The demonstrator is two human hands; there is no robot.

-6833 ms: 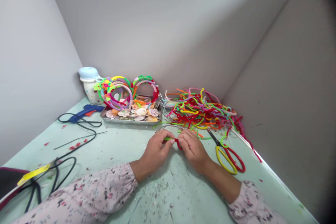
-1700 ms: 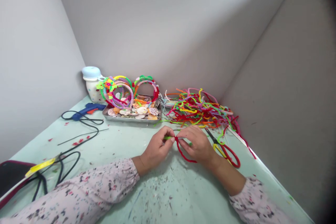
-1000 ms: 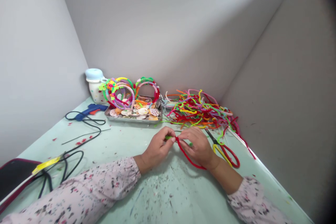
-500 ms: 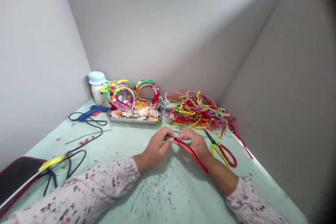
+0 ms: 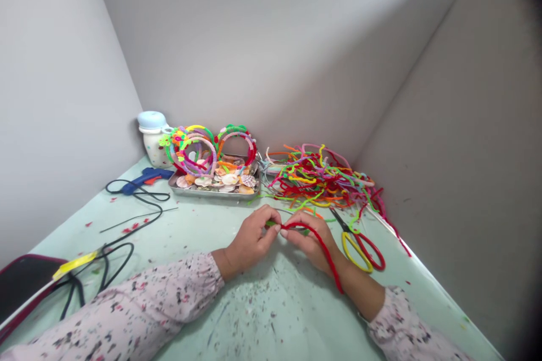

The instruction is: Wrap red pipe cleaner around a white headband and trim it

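– Pale green tabletop (image 5: 178, 237), grey walls closing it in at a corner. Any writing or brand to read anywhere?

– None that I can make out; nothing legible on the tools or the jar.

– And the hands?

– They meet at the middle of the table. The left hand (image 5: 253, 237) is pinched closed, thumb and fingertips pressed on a short green piece (image 5: 271, 223) where a red pipe cleaner (image 5: 326, 254) starts. The right hand (image 5: 311, 240) is curled shut around that red pipe cleaner close to the same spot; the rest of it arches over the back of the right hand and runs down along the wrist.

– Around them?

– Scissors (image 5: 359, 242) with one yellow and one red handle lie just right of the right hand. Behind them sprawls a tangled pile of pipe cleaners (image 5: 322, 177) in many colours. Behind the left hand sits a metal tray (image 5: 212, 193) of shells (image 5: 224, 179), with wrapped hoops (image 5: 203, 146) standing in it. Further left stand a white jar (image 5: 151, 138) with a pale blue lid, a blue glue gun (image 5: 144, 177), and its black cord (image 5: 127, 231) trailing across the table.
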